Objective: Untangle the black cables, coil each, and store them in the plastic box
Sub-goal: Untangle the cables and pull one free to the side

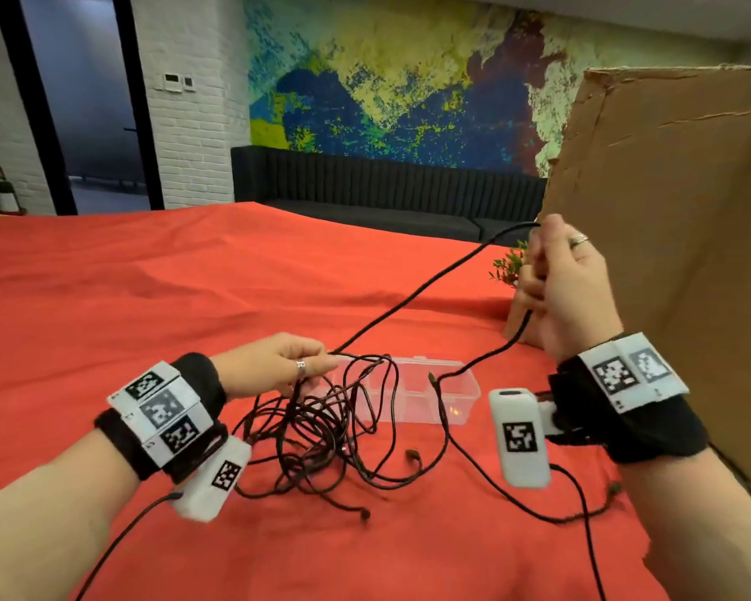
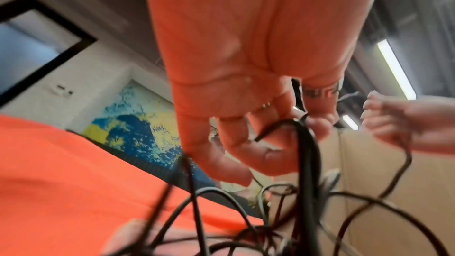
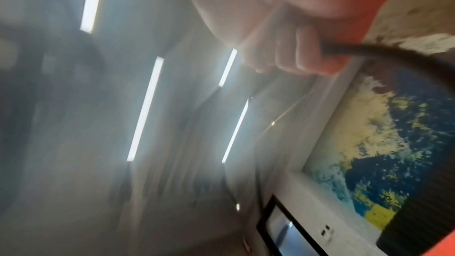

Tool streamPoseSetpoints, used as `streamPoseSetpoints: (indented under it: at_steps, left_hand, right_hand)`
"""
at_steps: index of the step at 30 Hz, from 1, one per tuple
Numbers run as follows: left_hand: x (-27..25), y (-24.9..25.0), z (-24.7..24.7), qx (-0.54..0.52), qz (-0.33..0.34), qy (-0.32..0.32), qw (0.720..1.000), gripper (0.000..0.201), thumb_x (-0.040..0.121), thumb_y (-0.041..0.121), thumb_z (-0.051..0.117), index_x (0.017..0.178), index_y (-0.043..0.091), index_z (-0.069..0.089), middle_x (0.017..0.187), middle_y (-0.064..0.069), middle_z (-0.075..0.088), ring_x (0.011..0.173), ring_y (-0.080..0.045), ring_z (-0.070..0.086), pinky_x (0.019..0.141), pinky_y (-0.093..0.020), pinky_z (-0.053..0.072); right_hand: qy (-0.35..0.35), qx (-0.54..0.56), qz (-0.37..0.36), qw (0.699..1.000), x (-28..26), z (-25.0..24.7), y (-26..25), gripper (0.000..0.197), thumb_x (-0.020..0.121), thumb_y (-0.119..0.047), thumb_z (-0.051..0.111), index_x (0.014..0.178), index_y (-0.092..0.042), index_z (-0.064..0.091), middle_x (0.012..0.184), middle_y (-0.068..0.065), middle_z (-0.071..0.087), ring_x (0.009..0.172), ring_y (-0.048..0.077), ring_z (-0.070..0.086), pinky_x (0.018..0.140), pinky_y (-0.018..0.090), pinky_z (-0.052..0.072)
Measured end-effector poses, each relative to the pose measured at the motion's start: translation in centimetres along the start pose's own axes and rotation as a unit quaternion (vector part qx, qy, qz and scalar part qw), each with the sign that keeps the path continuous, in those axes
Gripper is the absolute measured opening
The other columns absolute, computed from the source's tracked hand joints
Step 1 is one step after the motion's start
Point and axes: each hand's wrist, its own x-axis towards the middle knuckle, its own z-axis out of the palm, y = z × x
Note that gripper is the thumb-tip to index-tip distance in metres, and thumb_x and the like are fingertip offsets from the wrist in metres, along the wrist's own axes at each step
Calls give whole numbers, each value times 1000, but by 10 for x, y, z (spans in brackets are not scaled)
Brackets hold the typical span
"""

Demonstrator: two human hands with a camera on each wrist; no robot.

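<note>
A tangle of black cables (image 1: 321,431) lies on the red cloth in front of a clear plastic box (image 1: 412,392). My left hand (image 1: 278,362) hovers over the tangle and pinches several strands (image 2: 302,135) between thumb and fingers. My right hand (image 1: 556,275) is raised at the right, fingers curled round one black cable (image 1: 408,297) that runs taut down to the left hand. That cable (image 3: 369,50) leaves the right fist (image 3: 290,54) in the blurred right wrist view. Its loose end hangs down over the box.
A tall cardboard sheet (image 1: 677,253) stands right behind my right hand. A small green plant (image 1: 510,264) sits beside it. The red table (image 1: 148,297) stretches far to the left and back. Thin device leads trail from both wrists.
</note>
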Motion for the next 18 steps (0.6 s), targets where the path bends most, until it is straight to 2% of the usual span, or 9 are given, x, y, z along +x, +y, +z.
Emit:
streamPoseSetpoints:
  at_steps: [2,4,7,9,10,12,14,16,18]
  left_hand:
    - [-1,-10,0,49,-15,-14,999,32,95,27,46,65,16,47,57,5,44,56,-13,38,54,-21,31]
    - [-2,-15,-1,72,-34,-6,997,30,96,28,44,69,19,50,66,2,48,63,-15,44,59,-22,35]
    - [0,-13,-6,145,-16,54,988,30,96,34,44,68,28,53,69,16,54,71,-9,50,71,-26,37]
    - [0,-6,-4,276,-10,124,953,27,94,37,46,69,37,54,85,22,51,91,-12,44,82,-30,31]
    - [0,0,-2,319,-11,166,933,23,94,37,47,72,38,56,96,21,47,100,-14,38,85,-32,28]
    - [1,12,2,336,22,209,918,21,93,38,48,79,32,61,100,12,49,102,-14,36,86,-33,28]
    - [2,24,8,291,108,203,929,25,93,36,46,81,21,63,84,10,54,88,-13,45,81,-31,35]
    - [0,35,17,223,166,189,942,25,89,33,46,78,17,61,73,7,57,74,-9,49,71,-22,37]
    - [-1,43,24,186,181,190,947,20,91,30,48,78,20,58,72,1,60,73,-10,52,67,-16,38]
  right_hand:
    - [98,22,-13,995,9,-18,-9,37,101,-30,36,65,-21,34,38,-13,29,31,1,23,32,11,18]
    - [175,-18,-42,983,13,-37,-9,37,100,-33,37,64,-22,35,37,-13,32,33,2,26,33,15,21]
    - [202,-150,-74,965,12,-56,5,32,95,-37,41,66,-25,44,52,-10,41,45,5,34,46,24,30]
    - [152,-193,-38,969,8,-55,16,13,88,-35,50,92,-24,53,80,2,56,65,5,48,63,22,41]
    - [124,-251,-14,960,6,-52,20,30,86,-34,55,112,-20,51,102,9,58,85,9,55,79,26,45]
    - [60,-422,-28,904,-8,-38,27,61,85,-37,61,137,-19,35,136,13,42,126,24,40,105,43,30]
    - [-27,-528,-107,842,-34,-9,25,73,85,-49,56,145,-25,24,150,6,25,140,22,18,110,50,14]
    - [-145,-583,-150,786,-57,22,27,81,83,-62,47,148,-32,10,155,0,15,145,19,6,111,54,3]
    - [-210,-593,-177,757,-67,42,33,81,83,-65,45,146,-40,0,156,-2,8,145,20,0,111,55,0]
